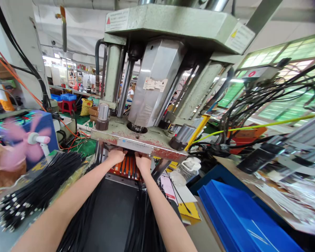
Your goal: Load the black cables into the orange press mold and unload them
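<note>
Both hands reach under the plate of a vertical press, at an orange-brown mould with several black cable ends lying side by side across it. My left hand is at the mould's left side, its fingers curled. My right hand is at the right side, also closed. The fingertips are in shadow under the press plate, so what they grip is hidden. Black cables hang in bundles on both sides of a dark flat surface before the mould.
A large bundle of black cables with metal ends lies on the left table, near a pink fan. To the right are a clear plastic jug, a blue bin and a bench with pale strips. Steel guide posts flank the mould.
</note>
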Demonstrator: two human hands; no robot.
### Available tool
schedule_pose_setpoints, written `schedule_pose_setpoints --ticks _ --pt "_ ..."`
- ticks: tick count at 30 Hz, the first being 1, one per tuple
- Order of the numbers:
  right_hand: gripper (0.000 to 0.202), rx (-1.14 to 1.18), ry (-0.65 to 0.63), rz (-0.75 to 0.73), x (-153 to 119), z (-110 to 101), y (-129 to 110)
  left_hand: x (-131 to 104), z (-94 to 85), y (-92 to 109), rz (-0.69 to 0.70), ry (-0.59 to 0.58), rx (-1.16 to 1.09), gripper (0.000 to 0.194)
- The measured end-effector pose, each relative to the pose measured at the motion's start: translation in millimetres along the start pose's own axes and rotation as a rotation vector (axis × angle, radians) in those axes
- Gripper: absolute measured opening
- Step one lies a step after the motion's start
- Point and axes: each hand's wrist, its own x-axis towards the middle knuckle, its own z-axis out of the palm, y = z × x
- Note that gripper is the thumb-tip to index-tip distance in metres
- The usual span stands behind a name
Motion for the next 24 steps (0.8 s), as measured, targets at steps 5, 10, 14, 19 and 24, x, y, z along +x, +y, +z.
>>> schedule_pose_setpoints --ticks 5,10,14,19,24 --pt "0.036 0.478 0.023 -0.133 -35.0 -21.0 -8.7 -27.4 10.4 23.5 0.043 -0.200 -0.538 0.049" --pt "0.027 0.875 0.193 -0.032 -85.9 -33.8 11.5 -82.1 17.6 28.6 0.036 -0.432 -1.083 0.031" --pt "0.025 0.921 0.106 0.001 -115.0 -36.0 25.1 -115.8 16.9 25.4 -0.083 -0.620 -1.367 0.033" --pt "0.013 0.608 0.164 -0.169 -115.0 -50.2 32.4 -141.2 18.3 23.2 -0.108 -0.772 -1.275 0.034" --pt "0.033 0.830 0.293 0.351 -121.8 -81.7 111.0 -172.7 -16.8 11.9 -0.126 -0.871 -1.383 0.026"
